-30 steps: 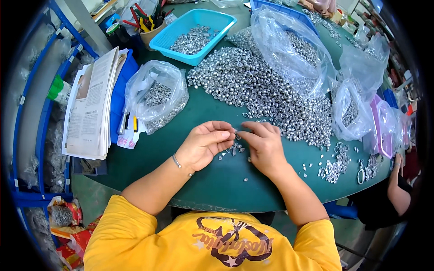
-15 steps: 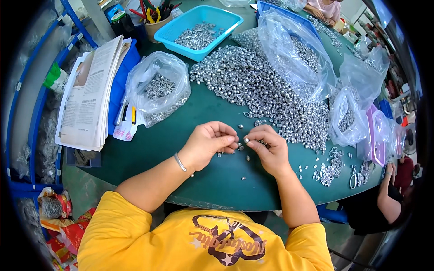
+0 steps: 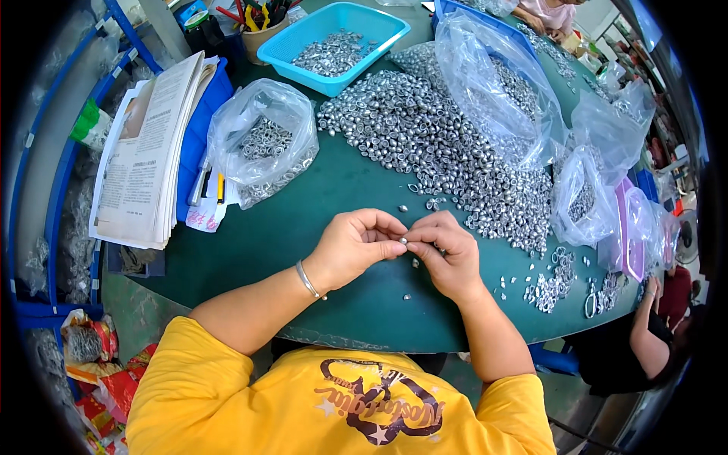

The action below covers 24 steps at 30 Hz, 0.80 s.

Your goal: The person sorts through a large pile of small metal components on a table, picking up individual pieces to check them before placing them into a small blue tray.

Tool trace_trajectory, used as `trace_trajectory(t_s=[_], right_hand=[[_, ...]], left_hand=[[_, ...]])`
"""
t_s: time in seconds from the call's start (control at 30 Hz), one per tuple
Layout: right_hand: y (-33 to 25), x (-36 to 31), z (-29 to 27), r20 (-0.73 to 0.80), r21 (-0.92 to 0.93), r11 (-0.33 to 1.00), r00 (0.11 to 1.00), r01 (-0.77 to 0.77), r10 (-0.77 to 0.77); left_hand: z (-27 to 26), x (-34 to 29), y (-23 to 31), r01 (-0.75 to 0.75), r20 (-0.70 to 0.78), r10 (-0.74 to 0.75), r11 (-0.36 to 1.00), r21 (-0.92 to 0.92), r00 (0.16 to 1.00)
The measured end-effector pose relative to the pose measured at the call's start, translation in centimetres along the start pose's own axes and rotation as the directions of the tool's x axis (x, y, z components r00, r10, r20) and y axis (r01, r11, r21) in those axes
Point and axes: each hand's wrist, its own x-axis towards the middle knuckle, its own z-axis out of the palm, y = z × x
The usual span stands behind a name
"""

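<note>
My left hand (image 3: pixel 353 246) and my right hand (image 3: pixel 449 258) meet fingertip to fingertip over the green table (image 3: pixel 334 178). Both are closed in a pinch around a small silver metal piece (image 3: pixel 403 240); its exact shape is mostly covered by the fingers. Just beyond the hands spreads a large pile of small, rounded, hollow-looking silver metal pieces (image 3: pixel 425 136). A few stray bits lie close by, among them a loose silver piece (image 3: pixel 415 263) beside my right fingers and another loose piece (image 3: pixel 407 296) nearer the table's front edge.
A clear bag of metal rings (image 3: pixel 262 163) and a stack of newspapers (image 3: pixel 144 167) sit at left. Behind stands a light-blue basin (image 3: pixel 334 85). Right of the pile are clear bags (image 3: pixel 584 220) and a heap of silver links (image 3: pixel 556 284). Other people sit at the table's far side and right.
My hands have come together, closing the gap between their fingertips. The silver piece that was in my right fingers now sits between both hands.
</note>
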Motion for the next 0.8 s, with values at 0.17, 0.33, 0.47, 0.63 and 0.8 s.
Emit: trace_trajectory(t_s=[0.17,0.33,0.47,0.63,0.8], right_hand=[[0.8,1.4,-0.4,-0.020,-0.391,0.919,0.997,0.058,-0.072],[1.8,2.6,0.9,0.054,-0.627,0.774,0.996,0.085,-0.066],[2.0,2.5,0.6,0.035,-0.541,0.838,0.997,0.074,-0.065],[0.8,1.9,-0.3,0.018,-0.006,0.979,0.979,-0.202,0.202],[0.5,1.4,-0.8,0.139,0.304,0.899,0.948,-0.316,0.286]], left_hand=[[-0.2,0.3,0.5,0.036,-0.089,-0.028,0.995,0.089,0.996],[-0.3,0.3,0.6,0.050,-0.099,-0.043,0.996,0.069,0.994],[-0.3,0.2,0.7,0.021,-0.087,-0.013,0.995,0.096,0.996],[-0.3,0.0,0.9,0.014,-0.086,-0.005,0.994,0.106,0.996],[-0.4,0.0,0.6,0.005,-0.074,0.003,0.994,0.113,0.997]])
